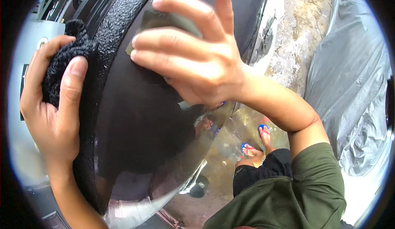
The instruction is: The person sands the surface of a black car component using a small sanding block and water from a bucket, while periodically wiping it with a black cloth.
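My left hand (55,113) is curled around a black, fuzzy, plush-like cloth (57,72) at the edge of a dark panel. Its thumb lies over the near side of the pile. On the glossy dark panel (135,134), my right hand (197,60) holds a thin grey-green sheet (177,22) that looks like sandpaper. Two fingertips press close together near the sheet's left corner. Another finger reaches across its far side, and the outermost finger is lifted off. My right thumb is mostly hidden beneath the hand.
Between the panel and a light-coloured body at the left runs a wet, rough black strip (115,19). Clear plastic film (193,177) hangs along the panel's near edge. A silver-grey plastic cover (349,80) drapes something at the right. My sandalled feet stand on wet, stained concrete (247,126).
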The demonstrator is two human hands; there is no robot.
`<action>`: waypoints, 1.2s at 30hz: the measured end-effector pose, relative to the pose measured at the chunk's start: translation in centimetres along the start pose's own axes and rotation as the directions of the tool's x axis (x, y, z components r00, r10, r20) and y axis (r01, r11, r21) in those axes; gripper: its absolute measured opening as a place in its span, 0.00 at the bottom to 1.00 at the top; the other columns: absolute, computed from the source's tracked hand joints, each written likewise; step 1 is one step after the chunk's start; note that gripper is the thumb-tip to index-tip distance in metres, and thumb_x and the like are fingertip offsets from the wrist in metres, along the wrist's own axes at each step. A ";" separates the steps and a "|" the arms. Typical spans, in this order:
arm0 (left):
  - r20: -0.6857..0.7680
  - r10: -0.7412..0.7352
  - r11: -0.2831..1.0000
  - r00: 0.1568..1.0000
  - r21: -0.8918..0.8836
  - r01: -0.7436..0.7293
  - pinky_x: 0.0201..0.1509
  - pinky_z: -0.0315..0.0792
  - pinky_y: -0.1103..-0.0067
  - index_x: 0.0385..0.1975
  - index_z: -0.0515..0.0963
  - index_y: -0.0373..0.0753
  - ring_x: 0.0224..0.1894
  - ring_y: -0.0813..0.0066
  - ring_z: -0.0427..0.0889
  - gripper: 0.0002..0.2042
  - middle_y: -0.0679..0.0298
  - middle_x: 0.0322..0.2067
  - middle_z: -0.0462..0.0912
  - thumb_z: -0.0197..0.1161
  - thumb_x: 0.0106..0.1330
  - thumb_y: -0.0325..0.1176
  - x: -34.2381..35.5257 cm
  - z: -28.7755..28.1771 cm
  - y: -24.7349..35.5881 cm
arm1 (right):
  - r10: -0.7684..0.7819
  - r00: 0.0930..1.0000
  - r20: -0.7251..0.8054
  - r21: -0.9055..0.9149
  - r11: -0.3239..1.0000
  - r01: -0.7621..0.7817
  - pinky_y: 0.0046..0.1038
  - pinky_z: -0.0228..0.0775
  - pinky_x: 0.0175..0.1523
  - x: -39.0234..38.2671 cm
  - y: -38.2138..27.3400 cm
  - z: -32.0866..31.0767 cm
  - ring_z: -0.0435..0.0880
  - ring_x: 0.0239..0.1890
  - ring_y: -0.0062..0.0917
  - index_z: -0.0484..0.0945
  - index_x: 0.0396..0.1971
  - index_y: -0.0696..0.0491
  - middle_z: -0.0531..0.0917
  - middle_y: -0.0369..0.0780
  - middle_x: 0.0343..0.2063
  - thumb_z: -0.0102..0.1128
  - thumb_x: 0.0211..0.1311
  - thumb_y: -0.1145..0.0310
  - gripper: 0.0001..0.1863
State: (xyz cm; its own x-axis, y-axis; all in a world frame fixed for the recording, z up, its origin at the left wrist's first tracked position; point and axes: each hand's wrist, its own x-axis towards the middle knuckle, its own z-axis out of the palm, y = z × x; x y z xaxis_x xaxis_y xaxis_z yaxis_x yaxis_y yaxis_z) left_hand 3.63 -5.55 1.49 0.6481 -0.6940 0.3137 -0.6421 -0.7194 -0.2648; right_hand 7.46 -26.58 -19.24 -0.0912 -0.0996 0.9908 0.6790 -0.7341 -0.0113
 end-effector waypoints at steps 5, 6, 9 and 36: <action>-0.036 0.094 0.994 0.995 0.065 -0.092 0.73 0.65 0.72 0.57 0.81 0.30 0.62 0.64 0.80 0.15 0.54 0.55 0.85 0.63 0.78 0.33 0.0 0.1 -0.1 | 0.118 0.988 -0.101 -0.151 0.980 -0.132 0.51 0.30 0.85 -0.1 4.1 -0.1 0.82 0.59 0.34 0.90 0.37 0.46 0.91 0.32 0.41 0.65 0.63 0.76 0.09; -0.037 0.085 0.994 0.996 0.067 -0.082 0.73 0.65 0.73 0.57 0.81 0.30 0.62 0.64 0.80 0.15 0.54 0.55 0.85 0.64 0.78 0.33 -0.3 0.0 -0.3 | 0.078 0.992 -0.096 -0.096 0.991 -0.088 0.52 0.35 0.84 -0.2 2.7 0.5 0.82 0.59 0.33 0.90 0.38 0.46 0.91 0.33 0.42 0.65 0.63 0.75 0.09; -0.030 0.091 0.995 0.995 0.046 -0.090 0.72 0.66 0.73 0.57 0.81 0.29 0.61 0.65 0.81 0.15 0.54 0.55 0.84 0.65 0.77 0.31 -0.2 0.0 -0.4 | 0.022 0.999 -0.029 -0.053 0.998 -0.023 0.54 0.50 0.80 -1.1 2.0 0.8 0.85 0.59 0.33 0.92 0.41 0.47 0.92 0.36 0.44 0.65 0.64 0.74 0.10; -0.173 0.023 0.993 0.985 0.119 -0.003 0.54 0.80 0.62 0.51 0.83 0.35 0.50 0.49 0.88 0.30 0.53 0.47 0.87 0.81 0.58 0.54 13.8 7.7 4.2 | -0.029 0.980 0.199 -0.056 0.998 0.041 0.45 0.66 0.73 -2.0 13.0 -2.6 0.82 0.64 0.30 0.89 0.47 0.42 0.90 0.31 0.50 0.65 0.52 0.72 0.20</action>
State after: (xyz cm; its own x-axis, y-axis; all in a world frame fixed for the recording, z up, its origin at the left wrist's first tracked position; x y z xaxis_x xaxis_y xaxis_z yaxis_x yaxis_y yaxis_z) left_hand 13.00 -18.35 -2.29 0.5521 -0.6949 0.4607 -0.5903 -0.7160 -0.3726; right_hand 14.56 -37.72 -21.68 0.0364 0.0574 0.9977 0.6328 -0.7740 0.0215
